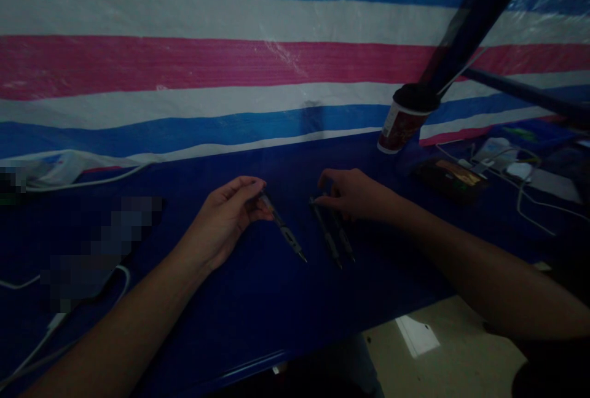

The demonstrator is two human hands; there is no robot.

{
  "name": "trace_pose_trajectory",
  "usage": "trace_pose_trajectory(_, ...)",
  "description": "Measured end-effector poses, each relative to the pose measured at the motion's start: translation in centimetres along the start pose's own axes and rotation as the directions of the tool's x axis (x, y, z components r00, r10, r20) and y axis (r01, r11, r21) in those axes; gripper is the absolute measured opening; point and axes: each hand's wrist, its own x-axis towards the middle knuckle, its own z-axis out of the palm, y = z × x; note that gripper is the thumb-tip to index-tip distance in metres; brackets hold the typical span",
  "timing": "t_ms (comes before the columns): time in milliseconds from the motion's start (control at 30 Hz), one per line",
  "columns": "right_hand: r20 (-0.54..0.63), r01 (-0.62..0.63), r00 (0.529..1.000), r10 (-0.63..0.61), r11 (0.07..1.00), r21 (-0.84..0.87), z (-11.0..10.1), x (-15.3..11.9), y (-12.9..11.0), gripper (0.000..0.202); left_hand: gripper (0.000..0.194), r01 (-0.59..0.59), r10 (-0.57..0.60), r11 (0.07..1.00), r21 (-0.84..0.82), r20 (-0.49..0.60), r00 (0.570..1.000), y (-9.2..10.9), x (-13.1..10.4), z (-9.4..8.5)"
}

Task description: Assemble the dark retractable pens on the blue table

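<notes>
A slim pen (286, 232) with a clear barrel, dark grip and pointed tip slants down to the right from my left hand (230, 214). The thumb and fingers of that hand pinch its upper end. Two similar pens lie side by side on the blue table to the right, the nearer-left pen (328, 235) and the right-hand pen (343, 235), tips towards me. My right hand (354, 194) is over their upper ends, thumb and index finger curved with a gap between them. Whether its fingertips touch a pen is hard to see in the dim light.
A lidded paper cup (405, 118) stands at the back right, by a dark slanted pole (483, 17). A dark case (452, 180) and white cables (520, 192) lie at right. A blurred-out device (106, 250) with a cable is at left. Striped sheeting (230, 63) hangs behind the table (258, 318).
</notes>
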Motion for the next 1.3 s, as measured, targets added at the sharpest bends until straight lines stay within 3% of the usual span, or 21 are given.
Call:
trace_pose_trajectory(133, -0.18, 0.053, 0.98, -0.088, 0.98, -0.192, -0.3, 0.3, 0.5, 0.041, 0.011, -0.045, 0.046, 0.997, 0.062, -0.01, 0.999, 0.1, -0.3, 0.3)
trace_pose_trajectory(233, -0.262, 0.108, 0.957, -0.126, 0.991, -0.08, -0.8, 0.0, 0.0, 0.044, 0.011, -0.188, 0.204, 0.969, 0.157, -0.092, 0.975, -0.1, -0.7, 0.7)
trace_pose_trajectory(333, -0.113, 0.335, 0.939, -0.324, 0.938, 0.09, -0.8, -0.7, -0.8, 0.042, 0.013, -0.254, 0.281, 0.946, 0.202, -0.115, 0.953, -0.4, -1.4, 0.9)
trace_pose_trajectory(433, 0.036, 0.366, 0.93, -0.367, 0.93, 0.031, -0.4, -1.4, -1.6, 0.031, 0.017, -0.316, 0.368, 0.89, 0.328, -0.111, 0.923, -0.4, -2.3, 1.3)
trace_pose_trajectory(533, 0.045, 0.327, 0.945, -0.324, 0.934, -0.14, 0.0, -1.7, -1.8, 0.018, 0.021, -0.349, 0.459, 0.78, 0.518, -0.096, 0.883, -0.3, -3.3, 1.7)
trace_pose_trajectory(667, 0.021, 0.289, 0.955, -0.295, 0.913, -0.288, 0.0, -1.4, -1.8, 0.026, 0.017, -0.419, 0.559, 0.61, 0.673, 0.01, 0.829, -0.6, -4.1, 1.6)
trace_pose_trajectory(767, 0.051, 0.25, 0.967, -0.25, 0.887, -0.389, -0.2, -1.5, -2.1, 0.029, 0.024, -0.523, 0.572, 0.346, 0.779, 0.266, 0.776, -0.8, -3.9, 0.5)
trace_pose_trajectory(867, 0.102, 0.273, 0.962, -0.255, 0.845, -0.459, -0.4, -1.6, -2.4, 0.036, 0.03, -0.565, 0.563, 0.202, 0.8, 0.377, 0.735, -0.8, -3.1, -0.6)
trace_pose_trajectory(1000, 0.095, 0.287, 0.956, -0.279, 0.808, -0.515, 0.0, -1.3, -1.9, 0.038, 0.037, -0.631, 0.486, 0.222, 0.743, 0.477, 0.733, -0.4, -1.9, -0.9)
trace_pose_trajectory(1200, -0.011, 0.268, 0.934, -0.356, 0.722, -0.638, 2.0, -0.2, -0.7, 0.045, 0.035, -0.488, 0.222, 0.446, 0.75, 0.435, 0.872, -0.7, -1.4, -0.2)
trace_pose_trajectory(1300, -0.033, 0.244, 0.929, -0.368, 0.679, -0.693, 2.4, 0.6, -0.5, 0.048, 0.048, -0.415, 0.144, 0.532, 0.738, 0.404, 0.903, -1.0, -1.5, 0.0)
